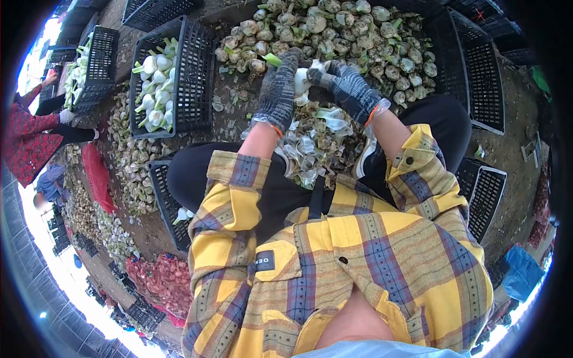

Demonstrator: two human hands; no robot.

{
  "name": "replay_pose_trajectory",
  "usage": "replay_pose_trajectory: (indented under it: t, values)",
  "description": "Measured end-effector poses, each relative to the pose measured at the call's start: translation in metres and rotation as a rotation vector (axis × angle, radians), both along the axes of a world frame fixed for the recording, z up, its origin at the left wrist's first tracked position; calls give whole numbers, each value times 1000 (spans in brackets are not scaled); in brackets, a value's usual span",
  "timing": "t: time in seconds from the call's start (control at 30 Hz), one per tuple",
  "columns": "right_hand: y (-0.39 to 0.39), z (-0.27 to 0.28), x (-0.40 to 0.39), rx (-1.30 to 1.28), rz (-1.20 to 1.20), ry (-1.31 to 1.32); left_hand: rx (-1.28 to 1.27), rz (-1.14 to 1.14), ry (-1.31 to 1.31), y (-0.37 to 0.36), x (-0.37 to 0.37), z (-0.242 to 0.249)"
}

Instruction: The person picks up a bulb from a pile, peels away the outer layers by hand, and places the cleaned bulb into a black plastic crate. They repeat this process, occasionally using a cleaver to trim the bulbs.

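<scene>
My left hand [277, 89], in a grey striped glove with an orange band at the wrist, is closed around a garlic bulb [302, 82]. A short green stem [273, 59] pokes out on the far side of that hand. My right hand [352, 90], gloved the same way, has its fingers bent against the bulb's right side. Whether it also holds a small tool is hidden. Below both hands lies a heap of peeled-off garlic skins [316, 146], between my shoes. Just beyond them spreads a big pile of unpeeled, dirty garlic bulbs [334, 39].
A black crate [197, 77] of clean white garlic [156, 89] stands left of the pile. Another black crate [477, 71] is at the right, and others sit beside my knees. At far left, a person in a red patterned top [30, 137] is near another filled crate [102, 59].
</scene>
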State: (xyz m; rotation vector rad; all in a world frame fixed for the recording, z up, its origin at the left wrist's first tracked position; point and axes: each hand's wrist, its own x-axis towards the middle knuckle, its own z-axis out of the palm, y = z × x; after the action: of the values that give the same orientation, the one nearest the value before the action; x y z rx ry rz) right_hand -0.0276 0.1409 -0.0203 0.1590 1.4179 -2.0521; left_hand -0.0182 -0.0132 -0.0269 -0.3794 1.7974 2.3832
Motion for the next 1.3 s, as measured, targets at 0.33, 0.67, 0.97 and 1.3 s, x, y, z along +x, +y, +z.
replay_pose_trajectory:
  t: [0.33,0.67,0.97,1.3]
  values:
    - [3,-6,-4,-16,-263,-3,-209,71,-102,-1,1,0]
    - [26,-49,-30,65,-492,48,337,296,-355,-11,-11,-3]
    - [17,-29,7,1028,603,656,-389,209,369,-98,19,107]
    - [43,-99,-64,1098,354,438,-1127,370,-645,-320,195,-36]
